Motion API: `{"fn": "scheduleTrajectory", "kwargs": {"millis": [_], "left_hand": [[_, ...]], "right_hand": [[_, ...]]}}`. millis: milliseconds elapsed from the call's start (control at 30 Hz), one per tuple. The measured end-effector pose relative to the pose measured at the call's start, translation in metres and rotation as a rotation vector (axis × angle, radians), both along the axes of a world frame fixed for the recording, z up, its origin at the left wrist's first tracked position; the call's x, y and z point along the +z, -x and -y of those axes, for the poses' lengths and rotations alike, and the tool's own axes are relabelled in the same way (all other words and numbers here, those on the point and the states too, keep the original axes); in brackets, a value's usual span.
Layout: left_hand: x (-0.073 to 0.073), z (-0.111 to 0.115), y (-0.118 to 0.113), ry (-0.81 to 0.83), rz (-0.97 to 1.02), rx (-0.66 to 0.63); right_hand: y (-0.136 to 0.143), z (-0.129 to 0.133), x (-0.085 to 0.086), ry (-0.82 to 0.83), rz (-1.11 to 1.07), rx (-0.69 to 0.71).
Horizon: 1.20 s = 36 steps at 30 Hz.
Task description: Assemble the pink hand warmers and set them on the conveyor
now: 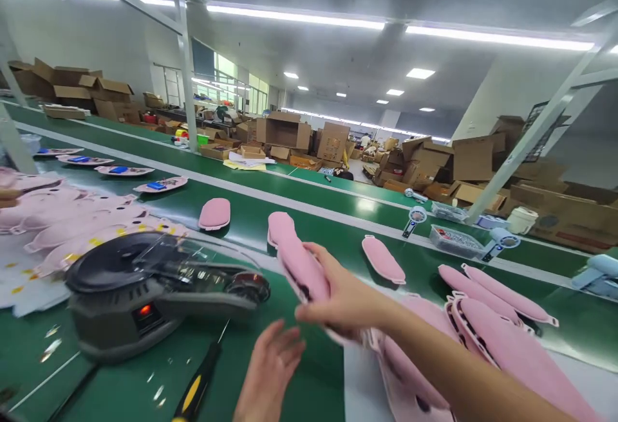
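Observation:
My right hand is closed round a pink oval pouch-like piece, raised above the green bench. Its upper end overlaps another pink piece in view. Lower and to the left, my left hand is slightly blurred, its fingers apart and holding nothing. A dark round machine with a lit red switch stands left of my hands. Between it and my left hand lies a black and yellow screwdriver. Several pink pieces are piled at the right, beside and beyond my right forearm.
More pink pieces cover the bench at left, with a person's hand at the edge. Single pieces with blue parts lie along the belt. Light blue fans and a parts tray are at right; a metal post rises behind.

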<state>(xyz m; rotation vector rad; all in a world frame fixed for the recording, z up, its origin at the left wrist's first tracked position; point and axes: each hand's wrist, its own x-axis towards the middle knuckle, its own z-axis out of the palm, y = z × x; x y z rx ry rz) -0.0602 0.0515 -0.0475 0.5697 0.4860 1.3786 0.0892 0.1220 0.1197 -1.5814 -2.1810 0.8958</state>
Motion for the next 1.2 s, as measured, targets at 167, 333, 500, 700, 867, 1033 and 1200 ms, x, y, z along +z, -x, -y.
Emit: {"fn": "scheduleTrajectory", "kwargs": {"millis": [167,333,500,700,867,1033,1200], "left_hand": [[0.033,0.021,-0.008,0.002,0.217,-0.265],[0.027,0.034,-0.001,0.155,0.240,-0.463],[0.017,0.045,0.005,0.179,0.167,-0.683],[0.025,0.049,-0.007,0.136,0.214,-0.791],[0.028,0.048,-0.012,0.157,0.178,-0.862],[0.029,0.050,-0.018,0.130,0.166,-0.925],[0.036,0.054,-0.018,0.152,0.111,-0.917]], "right_hand": [[0.020,0.109,-0.041,-0.014,-0.239,-0.023],[-0.009,0.153,-0.105,-0.051,-0.530,-0.412],[-0.037,0.175,-0.143,-0.255,-0.162,-0.707],[-0.040,0.200,-0.143,-0.697,0.029,-0.541],[-0.040,0.209,-0.142,-0.694,0.060,-0.358],[-0.035,0.207,-0.138,-0.439,-0.086,-0.279],[-0.033,0.200,-0.126,-0.291,-0.113,-0.260]]}}
